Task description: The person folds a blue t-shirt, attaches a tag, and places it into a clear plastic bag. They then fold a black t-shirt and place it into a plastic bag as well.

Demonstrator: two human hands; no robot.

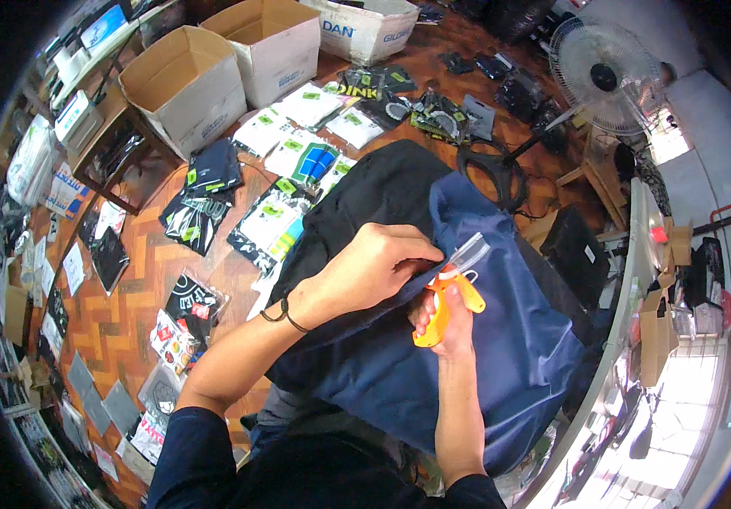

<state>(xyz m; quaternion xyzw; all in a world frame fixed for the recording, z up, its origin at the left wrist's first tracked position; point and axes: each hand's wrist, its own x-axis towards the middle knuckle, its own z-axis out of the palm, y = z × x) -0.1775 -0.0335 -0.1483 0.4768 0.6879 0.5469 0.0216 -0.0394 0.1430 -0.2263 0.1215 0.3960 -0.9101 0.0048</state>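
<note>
From where I stand, the pistol-shaped tool (pixel 434 322) catches the eye first: bright yellow-orange, with a chunky handle, a redder patch near its nose and a clear strip (pixel 472 251) of fine, comb-like teeth standing up from it. The right hand (pixel 452 321) has it in a full grip, fingers curled round the handle and thumb laid along the side. It sits above the navy cloth (pixel 509 373), its nose close to the other hand's fingertips; whether the nose touches the fabric I can't tell.

The left hand (pixel 375 265), a thin dark band (pixel 284 316) at its wrist, is nearly closed, thumb and fingers pinching a fold of that cloth just beside the tool.

The navy cloth is broad and smooth, with a soft sheen and shallow creases where it spreads over the lap and hangs down on the right. Against its upper left lies black cloth (pixel 365 195), duller and bunched; I can't tell whether the two are one piece. Past it, bagged garments (pixel 285 157) cover part of the wood floor (pixel 146 254), near the open cartons (pixel 196 97).
</note>
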